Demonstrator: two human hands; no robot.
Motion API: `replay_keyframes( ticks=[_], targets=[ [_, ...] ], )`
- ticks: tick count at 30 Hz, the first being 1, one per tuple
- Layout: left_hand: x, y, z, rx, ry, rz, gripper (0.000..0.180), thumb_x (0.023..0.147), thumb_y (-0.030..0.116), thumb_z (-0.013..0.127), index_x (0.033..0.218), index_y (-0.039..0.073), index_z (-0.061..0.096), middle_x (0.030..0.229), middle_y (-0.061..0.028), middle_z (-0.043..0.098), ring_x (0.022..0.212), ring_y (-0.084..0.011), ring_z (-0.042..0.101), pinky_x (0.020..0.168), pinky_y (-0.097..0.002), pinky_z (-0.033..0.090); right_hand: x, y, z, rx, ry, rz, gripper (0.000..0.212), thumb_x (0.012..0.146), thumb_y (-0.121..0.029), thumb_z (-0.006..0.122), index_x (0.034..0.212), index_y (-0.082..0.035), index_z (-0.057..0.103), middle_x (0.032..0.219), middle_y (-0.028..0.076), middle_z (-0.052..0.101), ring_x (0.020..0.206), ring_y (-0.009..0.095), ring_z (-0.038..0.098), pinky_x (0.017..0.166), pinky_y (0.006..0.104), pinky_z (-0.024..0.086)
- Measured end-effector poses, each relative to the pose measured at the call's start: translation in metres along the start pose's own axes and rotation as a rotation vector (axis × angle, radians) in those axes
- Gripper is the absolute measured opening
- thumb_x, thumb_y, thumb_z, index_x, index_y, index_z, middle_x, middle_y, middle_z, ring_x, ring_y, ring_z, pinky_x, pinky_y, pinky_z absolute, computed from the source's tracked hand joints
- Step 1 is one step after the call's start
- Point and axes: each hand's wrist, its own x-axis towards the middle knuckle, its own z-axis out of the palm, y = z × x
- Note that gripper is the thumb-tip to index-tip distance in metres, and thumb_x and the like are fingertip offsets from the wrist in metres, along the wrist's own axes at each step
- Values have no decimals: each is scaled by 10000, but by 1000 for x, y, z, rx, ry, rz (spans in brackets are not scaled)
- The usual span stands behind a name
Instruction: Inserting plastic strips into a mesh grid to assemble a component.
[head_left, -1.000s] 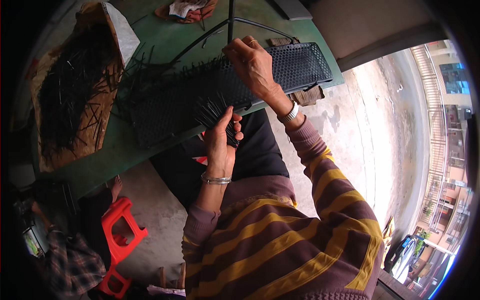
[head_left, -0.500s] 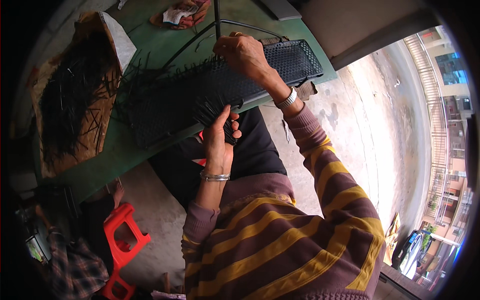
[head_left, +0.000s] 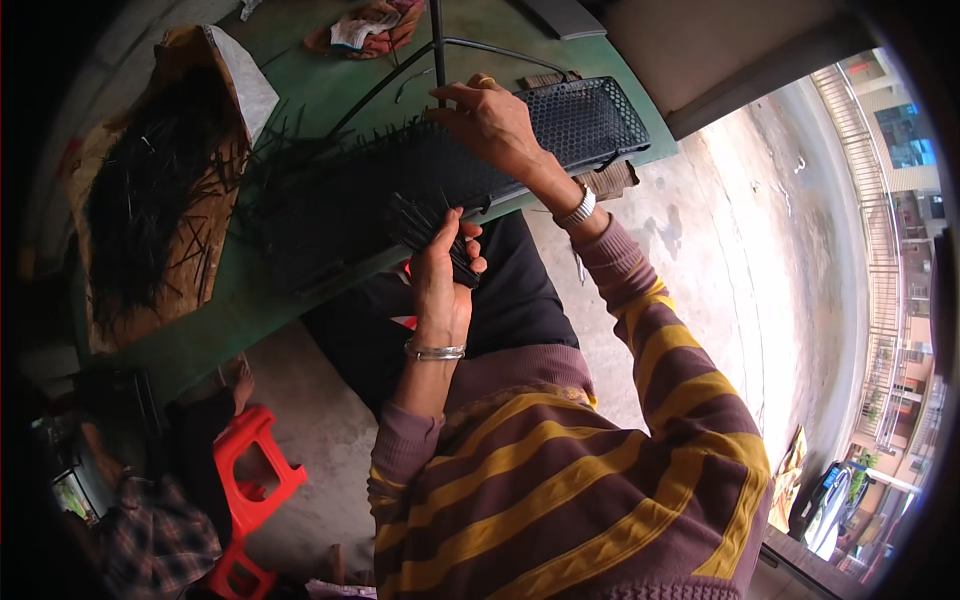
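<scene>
A bunch of thin black sticks or strips [head_left: 418, 222] fans out of my left hand [head_left: 444, 258], whose fingers are closed around it. My right hand [head_left: 488, 126] hovers over a long black panel with rows of holes [head_left: 590, 112]. Its thumb and fingers are drawn together in a pinch, but what they hold, if anything, is too small to tell. Similar black pieces stand upright along the panel's far edge, left of my right hand. The panel lies slanted across a green table [head_left: 180, 350], with its left part in dark shadow.
On the left, opened cardboard [head_left: 215, 255] bears a heap of black strips [head_left: 140, 200]. A thin dark metal frame [head_left: 438, 50] rises behind the panel, near a crumpled cloth [head_left: 365, 28]. Red plastic stools [head_left: 285, 490] and a person in a plaid shirt [head_left: 160, 535] are at lower left.
My right hand has dipped slightly and its fingers have shifted above the panel. The left hand keeps its grip on the bunch, and the whole view has drifted a little.
</scene>
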Motion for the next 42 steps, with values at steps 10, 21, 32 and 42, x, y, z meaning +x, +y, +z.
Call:
replay_keyframes(
  ticks=[10,21,32,42],
  targets=[
    [4,1,6,-30,87,-56,209,928,223,638,1082,82,629,895,-51,676,731,-109,621,527,-240,463,-32,-16,-47,809,-523,342,120,905,-100,606,903,15,639,764,66,645,674,123,625,611,265,493],
    [11,-3,-2,-18,-16,-65,222,955,239,603,1114,88,566,848,-52,624,642,-99,516,538,-254,415,-6,9,5,492,153,125,63,900,-7,592,962,1,597,818,103,688,665,141,678,576,247,505],
    [9,-4,-2,-44,-17,-54,165,957,234,600,991,72,612,808,-48,628,601,-74,454,502,-214,367,-9,10,5,573,140,180,86,903,-21,597,978,13,617,819,107,710,756,149,709,648,237,523],
    [6,-1,0,-49,-4,-27,161,958,236,598,906,84,605,800,-48,638,595,-65,472,478,-213,361,-10,9,-3,447,98,158,96,918,-41,577,981,20,617,806,110,714,781,160,710,667,256,528]
  ],
)
